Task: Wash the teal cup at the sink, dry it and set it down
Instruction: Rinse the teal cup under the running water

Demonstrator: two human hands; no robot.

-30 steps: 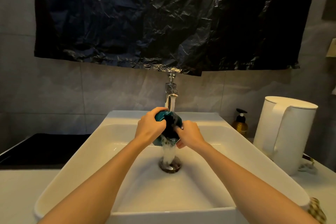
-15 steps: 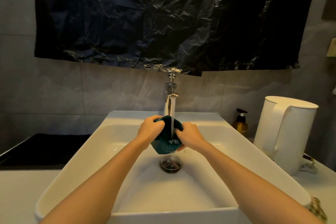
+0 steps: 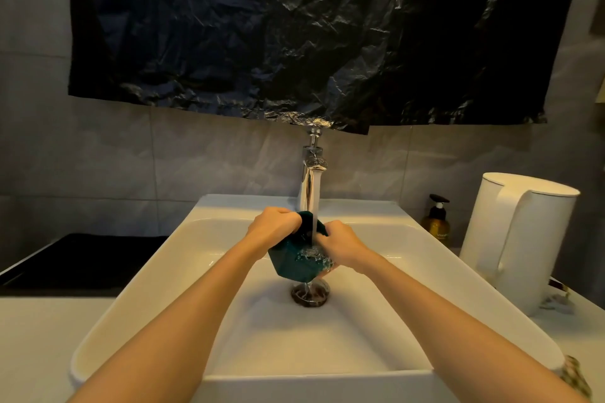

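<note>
The teal cup (image 3: 291, 263) is held over the middle of the white sink (image 3: 157, 271), tilted with its mouth up toward the chrome tap (image 3: 309, 180). Water runs from the tap into the cup and spills toward the drain (image 3: 310, 294) below. My left hand (image 3: 273, 226) grips the cup's left rim and side. My right hand (image 3: 343, 247) holds the cup's right side, its fingers at the rim. Both hands hide part of the cup.
A white electric kettle (image 3: 520, 239) stands on the counter to the right, with an amber pump bottle (image 3: 437, 222) behind it. A black hob (image 3: 82, 260) lies to the left. Black plastic sheeting (image 3: 311, 29) hangs on the tiled wall above the tap.
The cup has turned from mouth facing me to mouth up under the stream and has come slightly lower. Water now fills it and overflows.
</note>
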